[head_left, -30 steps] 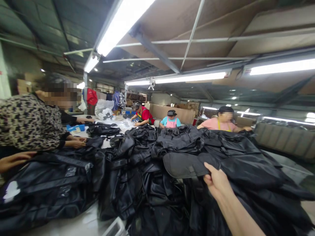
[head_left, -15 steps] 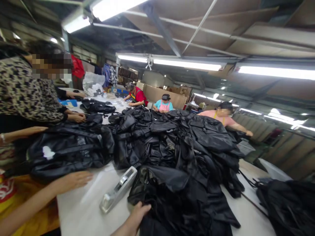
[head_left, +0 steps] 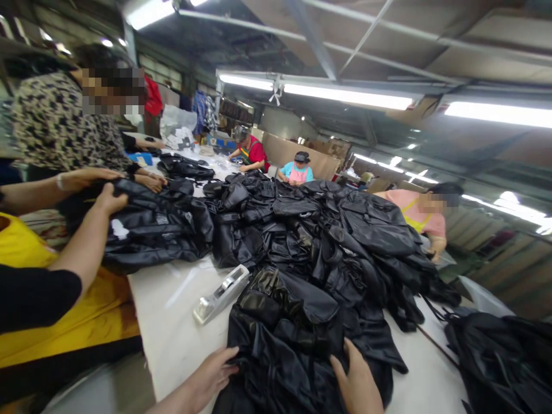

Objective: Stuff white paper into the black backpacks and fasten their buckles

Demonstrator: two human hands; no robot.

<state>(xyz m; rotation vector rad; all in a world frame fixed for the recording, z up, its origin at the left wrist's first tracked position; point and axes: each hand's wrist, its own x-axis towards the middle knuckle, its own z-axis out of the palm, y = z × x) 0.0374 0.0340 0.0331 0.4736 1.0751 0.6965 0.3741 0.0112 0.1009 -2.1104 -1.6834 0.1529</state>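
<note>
A black leather-like bag (head_left: 293,322) lies in front of me on the white table (head_left: 172,322), at the near end of a long heap of black bags (head_left: 328,230). My left hand (head_left: 213,374) rests on the bag's left edge, fingers curled against the material. My right hand (head_left: 356,382) lies flat on top of the bag's right side with fingers stretched out. A grey tape dispenser (head_left: 222,293) sits just left of the bag.
A person in a yellow apron (head_left: 64,299) stands at the left, hands on another black bag (head_left: 155,230). Beyond is a person in a patterned top (head_left: 64,126). Other workers (head_left: 420,213) sit around the far side. A dark pile (head_left: 504,356) lies at the right.
My right hand has pulled a black bag from the heap down to the table edge. Both my hands now rest on it. The view has dropped toward the table.
</note>
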